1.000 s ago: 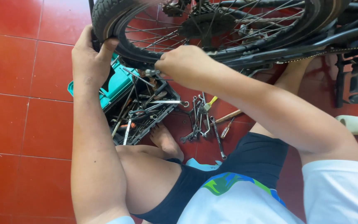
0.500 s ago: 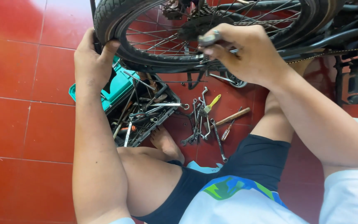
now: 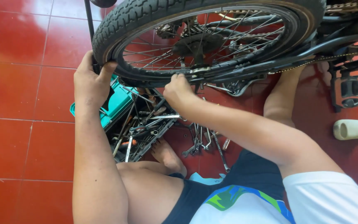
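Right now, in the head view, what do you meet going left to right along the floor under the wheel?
Teal toolbox with the left hand above it on the tyre → right hand at the frame → loose wrenches on the red tiles → bicycle pedal → pale slipper.

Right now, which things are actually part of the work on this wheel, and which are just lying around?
In hand:
- left hand gripping the tyre
- right hand at the frame end beside the wheel hub
- chain on the bike

Lying about:
- teal toolbox of tools
- loose wrenches on the red floor
- pale sandal
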